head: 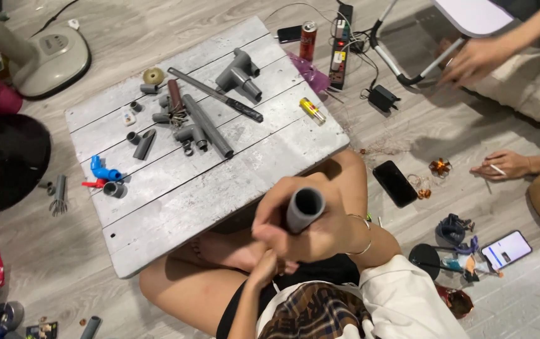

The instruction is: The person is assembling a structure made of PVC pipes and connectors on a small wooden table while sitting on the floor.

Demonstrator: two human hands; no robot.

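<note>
Head view | right grip (295,220) clamped around grey pipe (304,209) | left grip (269,267) below, unclear

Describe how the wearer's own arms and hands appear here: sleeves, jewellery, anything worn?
Both hands are bare, without gloves. The right hand has a thin silver bangle at the wrist, and a loose white sleeve covers that upper arm. The left hand and forearm show nothing worn. No rings can be made out.

Three phones (395,183), one knife (215,95)
</note>
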